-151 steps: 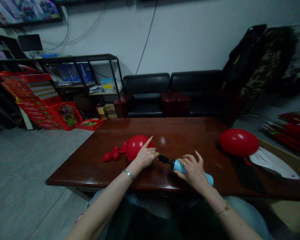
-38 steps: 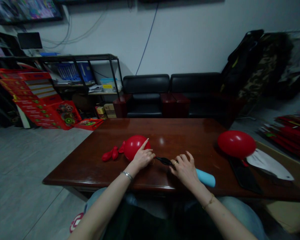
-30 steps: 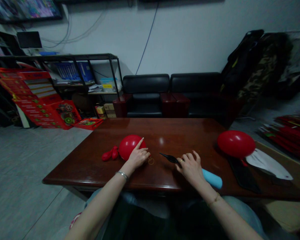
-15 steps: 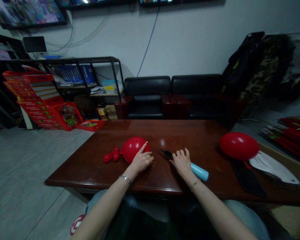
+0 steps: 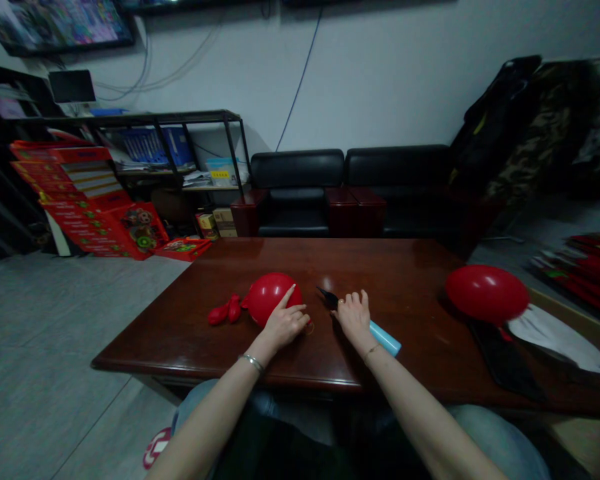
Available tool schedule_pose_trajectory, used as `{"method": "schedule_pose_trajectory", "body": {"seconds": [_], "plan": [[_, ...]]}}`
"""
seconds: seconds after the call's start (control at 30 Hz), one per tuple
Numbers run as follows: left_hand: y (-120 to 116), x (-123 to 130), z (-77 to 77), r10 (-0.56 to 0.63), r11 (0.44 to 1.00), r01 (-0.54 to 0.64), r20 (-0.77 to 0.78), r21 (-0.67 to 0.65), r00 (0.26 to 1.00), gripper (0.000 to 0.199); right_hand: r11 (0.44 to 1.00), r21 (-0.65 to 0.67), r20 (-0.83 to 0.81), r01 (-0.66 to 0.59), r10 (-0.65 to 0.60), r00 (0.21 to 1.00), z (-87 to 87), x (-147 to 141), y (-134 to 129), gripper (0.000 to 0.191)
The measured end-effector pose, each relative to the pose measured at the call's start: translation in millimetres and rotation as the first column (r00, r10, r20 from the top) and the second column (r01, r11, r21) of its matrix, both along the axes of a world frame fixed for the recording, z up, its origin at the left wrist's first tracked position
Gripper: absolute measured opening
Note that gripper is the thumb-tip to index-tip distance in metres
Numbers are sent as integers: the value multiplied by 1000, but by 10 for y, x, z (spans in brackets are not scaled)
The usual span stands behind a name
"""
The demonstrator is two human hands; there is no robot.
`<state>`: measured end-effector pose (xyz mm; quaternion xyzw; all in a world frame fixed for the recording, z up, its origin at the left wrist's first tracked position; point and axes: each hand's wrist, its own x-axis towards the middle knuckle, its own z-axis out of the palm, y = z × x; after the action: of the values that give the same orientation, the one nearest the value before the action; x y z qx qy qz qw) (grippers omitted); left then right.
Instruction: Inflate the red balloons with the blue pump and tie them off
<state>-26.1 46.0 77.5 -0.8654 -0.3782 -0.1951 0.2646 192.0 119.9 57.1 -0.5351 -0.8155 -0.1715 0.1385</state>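
A round red balloon (image 5: 267,297) lies on the brown table, with a string of small red balloon bulbs (image 5: 225,311) joined to its left side. My left hand (image 5: 284,323) is on the balloon's right side, index finger stretched along it and the other fingers curled at its edge. What lies under those fingers is hidden. Beside it, my right hand (image 5: 353,320) is wrapped round a balloon pump (image 5: 385,339) with a light blue barrel and a black tapered nozzle. The nozzle points up-left, apart from the balloon.
On the table's right is another inflated red balloon (image 5: 487,293), near a dark flat object (image 5: 505,360) and a white sheet-like piece (image 5: 563,339). Black armchairs (image 5: 297,193) stand beyond the table (image 5: 180,347). Red boxes (image 5: 85,200) are stacked at left.
My right hand has moved slightly left and up with the balloon pump, its nozzle nearer the balloon. My left hand stays on the balloon. The view has shifted a little.
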Motion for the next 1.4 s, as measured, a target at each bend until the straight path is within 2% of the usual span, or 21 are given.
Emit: {"method": "schedule_pose_trajectory", "body": {"seconds": [0.23, 0.43, 0.63, 0.8, 0.9, 1.0, 1.13, 1.2, 1.27, 1.4], "plan": [[-65, 17, 5, 7, 1000, -7, 23, -2, 1000, 26, 999, -12, -17, 41, -41, 999, -81, 49, 109, 27], [-56, 16, -42, 11, 1000, -10, 71, -15, 997, 26, 999, -15, -35, 44, -45, 998, -146, 52, 130, 55], [-58, 20, -57, 11, 1000, -11, 70, -9, 997, 25, 1000, -19, -79, 25, -26, 996, -156, 62, 114, 62], [-35, 13, -69, 1, 1000, -2, 63, 18, 998, 25, 999, -11, -136, -39, 38, 990, -8, 26, -25, 61], [-8, -31, -5, 4, 998, -9, 78, 62, 997, 25, 993, -17, -165, -120, 115, 979, 97, -45, -134, 58], [6, -107, 173, 29, 994, -41, 122, 97, 992, 26, 979, -24, -195, -203, 194, 961, 182, -137, -228, 57], [-15, -173, 503, 82, 983, -122, 267, 138, 960, 21, 962, -8, -248, -274, 264, 932, 314, -286, -335, 61], [-38, -157, 618, 90, 976, -156, 373, 151, 923, 17, 944, 24, -321, -330, 320, 891, 408, -376, -397, 62], [-61, -110, 656, 99, 978, -173, 483, 112, 870, 16, 919, 68, -442, -387, 376, 815, 510, -472, -468, 62], [-84, 32, 522, 153, 987, -146, 657, -65, 738, 17, 897, 84, -629, -435, 386, 675, 661, -630, -605, 59]]}}
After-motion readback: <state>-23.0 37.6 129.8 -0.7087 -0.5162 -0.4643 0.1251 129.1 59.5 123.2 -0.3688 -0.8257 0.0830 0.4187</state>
